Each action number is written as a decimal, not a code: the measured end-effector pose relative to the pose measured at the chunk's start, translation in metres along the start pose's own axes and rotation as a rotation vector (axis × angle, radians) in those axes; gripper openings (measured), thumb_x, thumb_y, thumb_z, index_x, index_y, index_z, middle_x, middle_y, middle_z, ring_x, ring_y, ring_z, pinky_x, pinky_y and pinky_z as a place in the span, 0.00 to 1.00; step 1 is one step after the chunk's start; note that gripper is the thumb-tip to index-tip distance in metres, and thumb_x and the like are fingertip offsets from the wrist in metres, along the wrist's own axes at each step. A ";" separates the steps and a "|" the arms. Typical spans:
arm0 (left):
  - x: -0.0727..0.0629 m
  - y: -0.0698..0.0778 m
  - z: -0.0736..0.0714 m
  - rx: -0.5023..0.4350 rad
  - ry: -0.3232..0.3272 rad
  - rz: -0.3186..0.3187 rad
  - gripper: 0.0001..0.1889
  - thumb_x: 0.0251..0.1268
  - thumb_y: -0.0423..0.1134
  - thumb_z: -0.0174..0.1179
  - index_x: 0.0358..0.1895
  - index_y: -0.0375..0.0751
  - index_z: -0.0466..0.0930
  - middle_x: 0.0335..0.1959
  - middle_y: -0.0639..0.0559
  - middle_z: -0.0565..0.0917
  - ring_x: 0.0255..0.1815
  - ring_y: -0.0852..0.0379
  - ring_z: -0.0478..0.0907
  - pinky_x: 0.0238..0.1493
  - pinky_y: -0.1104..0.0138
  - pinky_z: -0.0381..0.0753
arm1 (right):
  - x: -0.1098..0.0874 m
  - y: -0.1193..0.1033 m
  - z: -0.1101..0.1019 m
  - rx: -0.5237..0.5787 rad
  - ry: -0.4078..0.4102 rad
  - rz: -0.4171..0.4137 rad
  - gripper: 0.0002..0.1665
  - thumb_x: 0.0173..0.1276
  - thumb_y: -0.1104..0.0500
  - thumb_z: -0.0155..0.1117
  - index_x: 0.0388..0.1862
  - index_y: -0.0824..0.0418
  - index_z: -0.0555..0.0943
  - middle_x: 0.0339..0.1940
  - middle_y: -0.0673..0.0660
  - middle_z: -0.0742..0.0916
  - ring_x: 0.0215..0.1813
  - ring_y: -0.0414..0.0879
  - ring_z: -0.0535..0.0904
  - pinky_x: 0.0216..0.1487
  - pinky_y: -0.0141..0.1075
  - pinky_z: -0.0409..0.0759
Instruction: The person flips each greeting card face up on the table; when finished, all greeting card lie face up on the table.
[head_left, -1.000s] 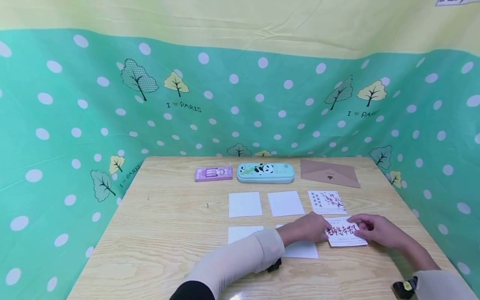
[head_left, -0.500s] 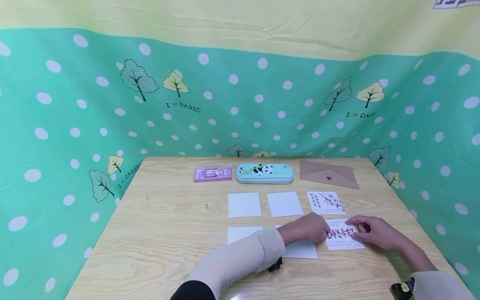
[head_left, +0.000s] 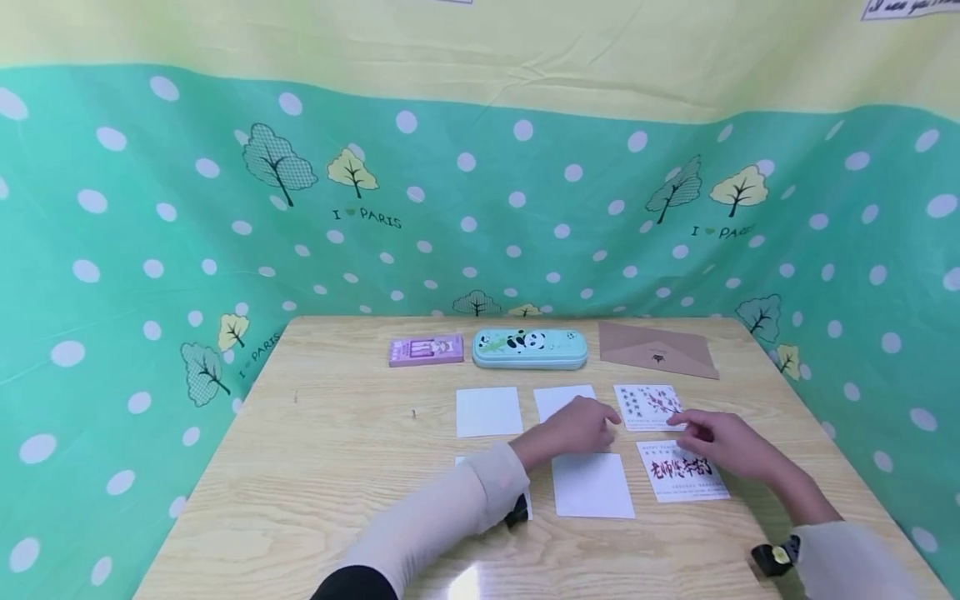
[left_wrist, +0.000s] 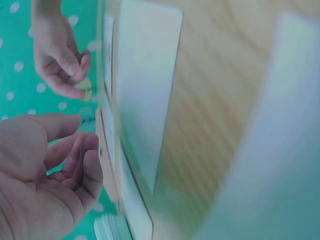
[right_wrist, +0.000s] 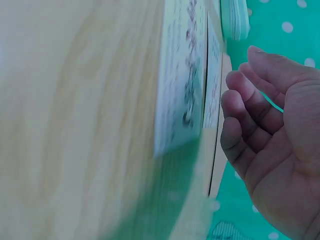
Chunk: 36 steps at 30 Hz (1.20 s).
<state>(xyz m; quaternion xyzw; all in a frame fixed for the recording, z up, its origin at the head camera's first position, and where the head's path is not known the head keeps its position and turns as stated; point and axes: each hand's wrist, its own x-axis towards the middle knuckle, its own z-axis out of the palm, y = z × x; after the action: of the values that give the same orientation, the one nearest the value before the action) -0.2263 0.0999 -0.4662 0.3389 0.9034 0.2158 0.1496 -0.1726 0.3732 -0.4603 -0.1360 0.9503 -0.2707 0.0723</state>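
Observation:
My left hand [head_left: 579,423] hovers between blank white cards, its fingers loosely curled around nothing. It covers part of a blank card [head_left: 558,400] in the back row. Another white card [head_left: 594,492] lies just in front of it. On the right, my right hand [head_left: 723,442], also loosely bent and holding nothing, is over the top right corner of a card with red lettering [head_left: 681,473]. Its fingertips overlap the corner of a card with red blossoms [head_left: 641,407] behind. The right wrist view shows the lettered card [right_wrist: 182,75] apart from the fingers.
One more white card [head_left: 489,412] lies at the back left of the rows; my left sleeve mostly hides another. Along the rear stand a purple box [head_left: 426,350], a light-blue panda pencil case [head_left: 529,350] and a brown envelope [head_left: 658,348]. A dotted curtain [head_left: 420,208] hangs behind.
Both hands held the lettered card's edges and slid it slightly nearer. They have since let go; the left moved left and back, the right lifted a little toward the back.

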 end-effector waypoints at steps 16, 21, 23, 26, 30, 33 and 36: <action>-0.020 -0.071 -0.030 -0.217 0.073 -0.241 0.29 0.66 0.43 0.69 0.69 0.45 0.75 0.42 0.55 0.82 0.37 0.61 0.76 0.39 0.70 0.78 | 0.071 -0.042 0.027 0.072 -0.073 -0.052 0.25 0.72 0.58 0.66 0.66 0.62 0.77 0.35 0.49 0.83 0.34 0.40 0.76 0.34 0.31 0.78; -0.025 -0.082 -0.029 -0.255 0.064 -0.297 0.33 0.64 0.43 0.71 0.72 0.45 0.72 0.39 0.54 0.80 0.37 0.59 0.76 0.41 0.67 0.78 | 0.093 -0.052 0.035 0.092 -0.109 -0.051 0.28 0.72 0.58 0.67 0.69 0.63 0.75 0.36 0.50 0.84 0.35 0.42 0.78 0.34 0.32 0.79; -0.026 -0.084 -0.028 -0.254 0.055 -0.308 0.34 0.64 0.44 0.71 0.73 0.44 0.71 0.39 0.54 0.80 0.37 0.58 0.76 0.42 0.67 0.79 | 0.099 -0.054 0.037 0.097 -0.121 -0.033 0.31 0.71 0.58 0.68 0.70 0.63 0.73 0.36 0.51 0.84 0.35 0.43 0.78 0.34 0.33 0.79; -0.026 -0.085 -0.028 -0.242 0.050 -0.319 0.37 0.63 0.45 0.72 0.74 0.44 0.69 0.42 0.54 0.81 0.39 0.58 0.77 0.45 0.65 0.80 | 0.105 -0.055 0.040 0.103 -0.143 0.010 0.36 0.69 0.58 0.70 0.73 0.64 0.70 0.36 0.52 0.83 0.35 0.45 0.77 0.34 0.34 0.78; -0.026 -0.084 -0.029 -0.191 0.038 -0.331 0.40 0.61 0.48 0.73 0.75 0.43 0.67 0.47 0.51 0.82 0.44 0.56 0.79 0.51 0.62 0.82 | 0.109 -0.056 0.042 0.097 -0.168 0.083 0.43 0.68 0.57 0.72 0.78 0.62 0.65 0.35 0.52 0.82 0.35 0.46 0.77 0.33 0.35 0.77; -0.026 -0.081 -0.030 -0.113 0.022 -0.328 0.42 0.59 0.50 0.74 0.74 0.40 0.67 0.54 0.47 0.82 0.51 0.53 0.79 0.58 0.60 0.82 | 0.110 -0.058 0.044 0.081 -0.181 0.122 0.45 0.67 0.57 0.72 0.79 0.61 0.63 0.34 0.53 0.82 0.34 0.46 0.76 0.31 0.35 0.76; -0.026 -0.078 -0.030 -0.062 0.015 -0.323 0.42 0.58 0.50 0.75 0.74 0.40 0.68 0.63 0.44 0.79 0.61 0.50 0.77 0.67 0.59 0.77 | 0.111 -0.059 0.046 0.072 -0.188 0.147 0.46 0.66 0.56 0.73 0.79 0.60 0.64 0.34 0.53 0.81 0.33 0.46 0.76 0.30 0.35 0.75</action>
<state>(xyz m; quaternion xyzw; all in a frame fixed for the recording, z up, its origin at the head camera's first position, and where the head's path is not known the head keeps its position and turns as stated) -0.2628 0.0205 -0.4755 0.1830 0.9402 0.2191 0.1858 -0.2555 0.2694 -0.4745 -0.0882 0.9364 -0.2845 0.1857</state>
